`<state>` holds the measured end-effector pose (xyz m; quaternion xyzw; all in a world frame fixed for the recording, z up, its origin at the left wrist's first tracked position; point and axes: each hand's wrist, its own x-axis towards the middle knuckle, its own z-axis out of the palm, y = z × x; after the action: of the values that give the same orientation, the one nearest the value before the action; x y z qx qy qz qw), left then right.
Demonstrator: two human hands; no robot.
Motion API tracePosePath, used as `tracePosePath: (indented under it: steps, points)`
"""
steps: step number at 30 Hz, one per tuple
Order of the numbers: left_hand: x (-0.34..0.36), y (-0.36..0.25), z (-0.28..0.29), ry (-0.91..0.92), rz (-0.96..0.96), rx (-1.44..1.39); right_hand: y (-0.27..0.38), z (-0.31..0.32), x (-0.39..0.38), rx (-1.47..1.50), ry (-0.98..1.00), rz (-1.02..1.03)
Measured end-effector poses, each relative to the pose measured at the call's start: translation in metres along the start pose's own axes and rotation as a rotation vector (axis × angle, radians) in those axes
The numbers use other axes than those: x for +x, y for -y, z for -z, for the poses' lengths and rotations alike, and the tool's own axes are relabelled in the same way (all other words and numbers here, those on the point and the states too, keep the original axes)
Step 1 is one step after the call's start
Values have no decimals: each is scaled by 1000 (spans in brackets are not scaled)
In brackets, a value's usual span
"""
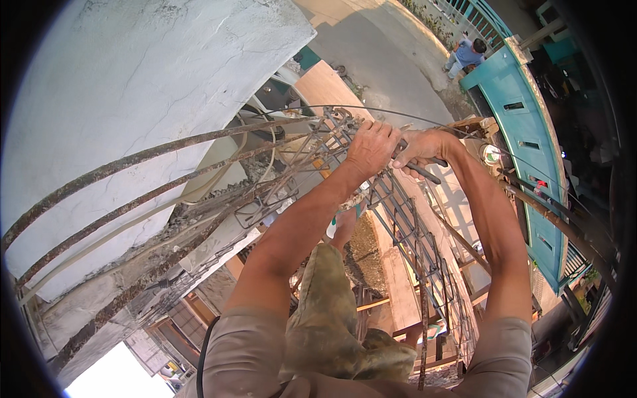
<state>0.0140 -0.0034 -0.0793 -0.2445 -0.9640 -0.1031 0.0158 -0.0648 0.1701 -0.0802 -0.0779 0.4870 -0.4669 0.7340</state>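
Note:
My left hand [375, 147] is closed at the top of a steel rebar cage [413, 242], its curled fingers hiding what they grip. Just right of it, my right hand [420, 149] wraps round a dark metal hand tool [428, 174] with long handles, which looks like pincers. The two hands nearly meet, and the tool's far end is hidden among fingers and bars. Several rusty bent bars [152, 146] run from the left to this junction, and a thin dark rod arches just above my hands.
A cracked white concrete slab [119, 79] fills the upper left. Wooden planks [391, 278] lie below the cage, high over the ground. A teal wall [531, 132] stands at the right. Another person [464, 56] in blue sits beside the road [385, 53]. My knee and feet show below.

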Motion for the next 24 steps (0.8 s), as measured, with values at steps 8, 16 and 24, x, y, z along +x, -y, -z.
tracePosePath:
  steps: [8, 16, 24]
  points:
    - [33, 8, 10, 372, 318, -217, -2, -37, -42, -1301, -950, 291]
    - [13, 8, 11, -109, -95, -35, 11, 4, -38, -398, -250, -120]
    - [23, 6, -1, 305, 184, -227, -5, -31, -53, -1090, -739, 185]
